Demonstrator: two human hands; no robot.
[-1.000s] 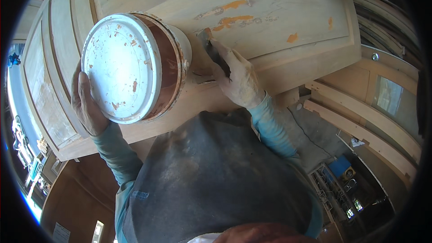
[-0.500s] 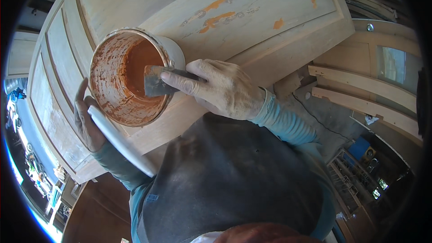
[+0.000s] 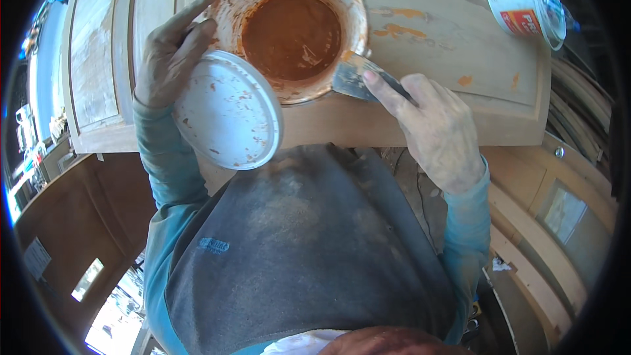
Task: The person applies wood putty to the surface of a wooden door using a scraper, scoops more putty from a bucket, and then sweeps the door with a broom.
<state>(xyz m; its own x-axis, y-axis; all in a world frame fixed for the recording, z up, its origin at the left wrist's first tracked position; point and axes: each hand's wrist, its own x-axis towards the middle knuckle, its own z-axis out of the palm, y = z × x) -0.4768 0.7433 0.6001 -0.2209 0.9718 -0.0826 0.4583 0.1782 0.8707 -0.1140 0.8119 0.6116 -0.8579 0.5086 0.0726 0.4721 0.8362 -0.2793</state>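
My right hand (image 3: 444,128) grips a putty knife (image 3: 353,79), thumb laid along its blade. Orange filler smears the blade's corner, which is at the right rim of a bucket (image 3: 358,10). The bucket's inner wall is streaked, and orange-brown filler (image 3: 292,36) covers its bottom. My left hand (image 3: 167,59) is closed at the edge of a round white lid (image 3: 230,115) spotted with orange. Its index finger reaches against the bucket's left side. Some left fingers are hidden. Beneath the bucket lies a pale wooden panelled door (image 3: 460,46) with orange filler patches (image 3: 397,29).
A white tub (image 3: 519,3) with a coloured label and a clear bottle inside stands at the door's far right. Wooden rails (image 3: 532,276) and another panel (image 3: 572,217) are at my right. A brown panel (image 3: 79,223) leans at my left.
The bucket now shows more upright, its filler facing me. The putty knife has moved from over the bucket's mouth to its right rim. The lid has turned its flat face toward me.
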